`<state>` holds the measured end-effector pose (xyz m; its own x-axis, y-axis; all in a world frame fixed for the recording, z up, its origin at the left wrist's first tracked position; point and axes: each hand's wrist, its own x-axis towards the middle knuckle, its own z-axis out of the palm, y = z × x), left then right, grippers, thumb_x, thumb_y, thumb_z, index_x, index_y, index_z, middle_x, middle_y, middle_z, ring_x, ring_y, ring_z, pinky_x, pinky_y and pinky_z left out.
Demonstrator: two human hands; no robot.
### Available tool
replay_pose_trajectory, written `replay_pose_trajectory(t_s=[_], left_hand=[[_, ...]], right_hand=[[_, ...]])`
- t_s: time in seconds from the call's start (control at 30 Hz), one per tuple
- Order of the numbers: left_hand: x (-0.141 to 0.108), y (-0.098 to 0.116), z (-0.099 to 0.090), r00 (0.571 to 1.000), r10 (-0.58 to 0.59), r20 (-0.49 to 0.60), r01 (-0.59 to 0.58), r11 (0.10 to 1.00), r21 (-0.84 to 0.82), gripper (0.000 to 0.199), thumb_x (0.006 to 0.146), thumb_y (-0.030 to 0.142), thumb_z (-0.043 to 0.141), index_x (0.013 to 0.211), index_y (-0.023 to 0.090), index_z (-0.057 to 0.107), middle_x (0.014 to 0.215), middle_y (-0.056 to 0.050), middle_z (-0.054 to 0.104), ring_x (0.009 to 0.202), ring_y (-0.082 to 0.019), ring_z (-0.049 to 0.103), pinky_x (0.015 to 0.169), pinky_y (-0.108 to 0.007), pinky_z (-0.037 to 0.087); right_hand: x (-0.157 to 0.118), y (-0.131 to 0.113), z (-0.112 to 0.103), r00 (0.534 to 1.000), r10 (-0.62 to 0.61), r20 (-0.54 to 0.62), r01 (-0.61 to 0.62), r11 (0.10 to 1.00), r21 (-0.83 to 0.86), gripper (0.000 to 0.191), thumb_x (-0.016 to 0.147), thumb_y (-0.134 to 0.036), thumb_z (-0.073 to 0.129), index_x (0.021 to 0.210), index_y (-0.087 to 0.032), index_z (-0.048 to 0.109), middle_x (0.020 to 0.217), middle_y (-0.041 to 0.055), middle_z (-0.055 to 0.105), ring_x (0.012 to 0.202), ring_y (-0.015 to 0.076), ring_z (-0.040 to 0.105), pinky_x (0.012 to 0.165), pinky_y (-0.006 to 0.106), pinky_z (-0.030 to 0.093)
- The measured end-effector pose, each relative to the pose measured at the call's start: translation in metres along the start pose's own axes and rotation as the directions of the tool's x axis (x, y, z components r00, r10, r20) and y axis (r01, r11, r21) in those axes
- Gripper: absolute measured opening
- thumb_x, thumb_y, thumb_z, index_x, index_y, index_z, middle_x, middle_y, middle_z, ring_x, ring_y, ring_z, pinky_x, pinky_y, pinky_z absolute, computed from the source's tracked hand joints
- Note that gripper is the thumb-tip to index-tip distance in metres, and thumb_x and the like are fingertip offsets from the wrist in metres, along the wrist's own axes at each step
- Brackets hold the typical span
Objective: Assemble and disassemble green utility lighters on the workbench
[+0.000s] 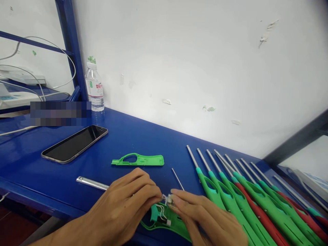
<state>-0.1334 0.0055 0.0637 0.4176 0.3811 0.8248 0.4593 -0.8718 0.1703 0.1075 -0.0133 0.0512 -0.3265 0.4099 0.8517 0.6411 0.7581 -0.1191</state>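
Near the front edge of the blue table, my left hand [130,201] and my right hand [202,215] nearly meet, fingertips pinched. Between them is a small whitish part [167,199], with my right fingertips on it; what my left fingertips grip is too small to tell. Below the hands lies an open green lighter shell [176,223] with white wires [161,212] and a teal piece [154,213] inside. A metal tube [93,183] sticks out left from behind my left hand. Behind the hands lies another green shell half [137,160], and a thin metal rod [177,178] points toward my right fingers.
Several green and red long-necked lighters [230,194] lie in a row at the right. A phone [75,143] lies at the left, with a water bottle [94,89] against the wall behind it. Blue shelf posts [70,41] and white cables stand at the left.
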Motion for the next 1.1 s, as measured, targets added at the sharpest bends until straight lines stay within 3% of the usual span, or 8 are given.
replay_pose_trajectory(t_s=[0.43, 0.63, 0.77, 0.87, 1.1], left_hand=[[0.005, 0.000, -0.007, 0.999, 0.038, 0.030, -0.039, 0.999, 0.024, 0.027, 0.127, 0.010, 0.047, 0.113, 0.019, 0.068, 0.096, 0.001, 0.083, 0.088, -0.015, 0.077, 0.087, -0.030, 0.065], [0.000, 0.000, -0.001, 1.000, 0.003, 0.030, -0.003, 1.000, -0.018, 0.025, 0.128, 0.012, 0.047, 0.116, 0.019, 0.067, 0.094, 0.001, 0.080, 0.086, -0.015, 0.073, 0.086, -0.029, 0.063], [0.000, -0.001, -0.002, 0.999, -0.007, 0.039, 0.006, 1.000, 0.011, 0.025, 0.129, 0.013, 0.046, 0.118, 0.020, 0.068, 0.098, 0.000, 0.082, 0.088, -0.015, 0.074, 0.086, -0.028, 0.064], [0.000, -0.002, -0.003, 0.998, -0.013, 0.054, 0.011, 0.999, 0.033, 0.024, 0.128, 0.013, 0.047, 0.121, 0.020, 0.069, 0.101, 0.000, 0.083, 0.092, -0.015, 0.075, 0.090, -0.027, 0.065], [-0.007, -0.005, 0.000, 0.992, -0.046, 0.118, 0.044, 0.999, 0.024, 0.028, 0.125, 0.010, 0.048, 0.126, 0.023, 0.072, 0.108, 0.000, 0.082, 0.093, -0.015, 0.075, 0.090, -0.027, 0.064]], right_hand=[[0.004, -0.008, -0.001, 1.000, 0.009, 0.020, -0.009, 1.000, 0.022, 0.016, 0.120, -0.011, 0.070, 0.119, -0.023, 0.080, 0.113, -0.0013, 0.095, 0.083, 0.0103, 0.090, 0.079, 0.016, 0.068], [0.002, -0.003, -0.005, 0.995, 0.057, 0.083, -0.059, 0.998, 0.030, 0.018, 0.117, -0.010, 0.074, 0.127, -0.024, 0.078, 0.113, -0.0024, 0.093, 0.095, 0.0122, 0.091, 0.093, 0.017, 0.067], [0.005, 0.002, -0.007, 0.990, 0.026, 0.136, -0.023, 0.999, -0.026, 0.008, 0.121, -0.025, 0.073, 0.128, -0.027, 0.077, 0.108, -0.0029, 0.090, 0.089, 0.0130, 0.089, 0.083, 0.019, 0.068], [0.004, 0.005, -0.008, 0.989, 0.067, 0.129, -0.055, 0.994, -0.091, 0.013, 0.127, -0.035, 0.065, 0.127, -0.029, 0.077, 0.105, -0.0007, 0.087, 0.085, 0.0149, 0.087, 0.073, 0.023, 0.066], [-0.003, 0.014, -0.017, 0.974, 0.031, 0.226, 0.013, 0.982, -0.191, 0.018, 0.127, -0.034, 0.061, 0.126, -0.029, 0.078, 0.101, 0.0014, 0.081, 0.081, 0.0174, 0.081, 0.054, 0.027, 0.057]])
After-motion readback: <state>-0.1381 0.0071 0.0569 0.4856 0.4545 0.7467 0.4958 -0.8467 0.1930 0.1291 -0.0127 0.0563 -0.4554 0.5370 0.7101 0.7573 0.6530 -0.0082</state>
